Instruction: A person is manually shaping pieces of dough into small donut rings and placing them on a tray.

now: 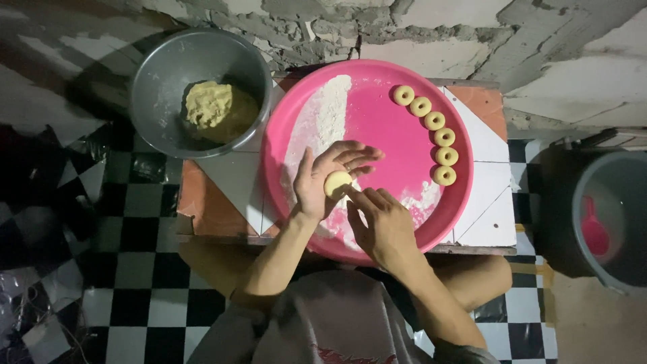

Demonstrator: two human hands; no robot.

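My left hand lies palm up over the pink round tray, cradling a small flattened disc of pale yellow dough. My right hand is just below it, its fingertips touching the disc's edge. Several ring-shaped dough pieces sit in a curved row along the tray's right side. White flour is spread over the tray's left half. A grey metal bowl at the upper left holds a lump of yellow dough.
The tray and bowl rest on a low tiled table. Rough concrete wall lies behind. A grey bucket with a pink scoop stands at the right. Black-and-white checkered floor surrounds my knees.
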